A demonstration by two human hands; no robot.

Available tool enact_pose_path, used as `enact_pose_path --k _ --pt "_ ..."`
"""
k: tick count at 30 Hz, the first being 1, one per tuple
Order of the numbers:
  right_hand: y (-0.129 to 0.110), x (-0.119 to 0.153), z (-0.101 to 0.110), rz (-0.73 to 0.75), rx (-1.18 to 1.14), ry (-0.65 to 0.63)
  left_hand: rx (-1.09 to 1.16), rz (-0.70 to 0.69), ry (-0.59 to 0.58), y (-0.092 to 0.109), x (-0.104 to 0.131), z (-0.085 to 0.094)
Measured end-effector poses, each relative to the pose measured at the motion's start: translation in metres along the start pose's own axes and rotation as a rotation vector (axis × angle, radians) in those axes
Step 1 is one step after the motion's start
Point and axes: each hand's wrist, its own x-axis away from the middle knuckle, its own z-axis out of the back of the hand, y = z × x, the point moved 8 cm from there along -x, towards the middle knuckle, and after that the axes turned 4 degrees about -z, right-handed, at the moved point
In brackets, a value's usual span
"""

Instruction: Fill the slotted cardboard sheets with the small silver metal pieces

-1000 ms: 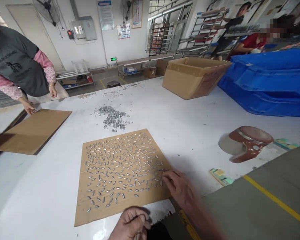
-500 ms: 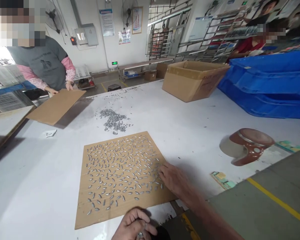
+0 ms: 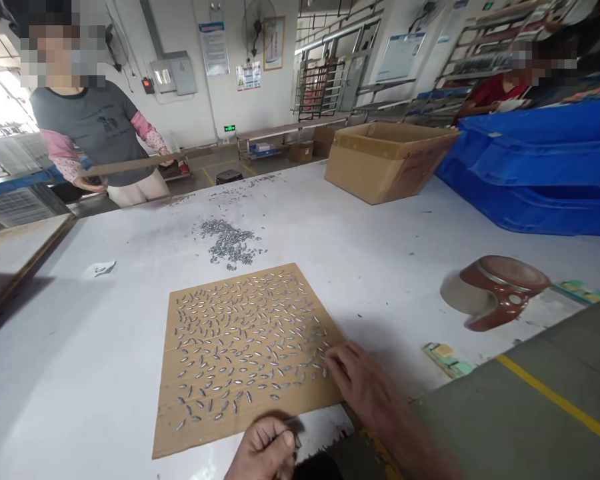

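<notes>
A flat cardboard sheet (image 3: 173, 427) lies on the white table, covered with rows of small spindle-shaped metal pieces (image 3: 235, 363), spaced apart. My right hand (image 3: 367, 387) is at the sheet's right edge, slightly blurred, with thumb and fingers drawn together close to the outermost pieces. Whatever its fingertips hold is hidden. Below the sheet's near edge, my left hand (image 3: 265, 450) is closed with the thumb against the curled fingers, around small metal pieces that are mostly hidden. Beyond the sheet lies a loose heap of the same metal pieces (image 3: 230, 241).
Across the table a person (image 3: 95, 133) holds a cardboard sheet (image 3: 130, 165) nearly edge-on. A cardboard box (image 3: 375, 167) and stacked blue bins (image 3: 535, 180) stand at the right back. A brown stool (image 3: 505, 287) lies near the right edge. Scattered pieces trail behind the heap.
My right hand has drawn back slightly toward me and its fingers have curled. My left thumb has closed over the fingers. The person opposite has lifted their cardboard away from the table.
</notes>
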Motion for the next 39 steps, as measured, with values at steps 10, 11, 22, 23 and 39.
enact_pose_path --k 10,11,22,23,39 --pt "-0.066 0.086 -0.006 0.187 -0.299 0.025 0.109 -0.049 -0.026 0.010 -0.005 -0.029" --pt "-0.065 0.087 -0.005 0.182 -0.317 0.038 0.129 -0.037 -0.031 0.008 -0.005 -0.031" --pt "0.002 0.045 0.000 -0.044 -0.226 0.177 0.229 -0.025 0.041 -0.013 -0.004 -0.009" --pt "0.003 0.041 -0.003 -0.043 -0.204 0.164 0.223 -0.028 0.037 -0.013 -0.004 -0.007" --pt "-0.031 0.055 -0.006 0.090 -0.184 0.062 0.234 0.063 -0.016 -0.002 0.011 -0.022"
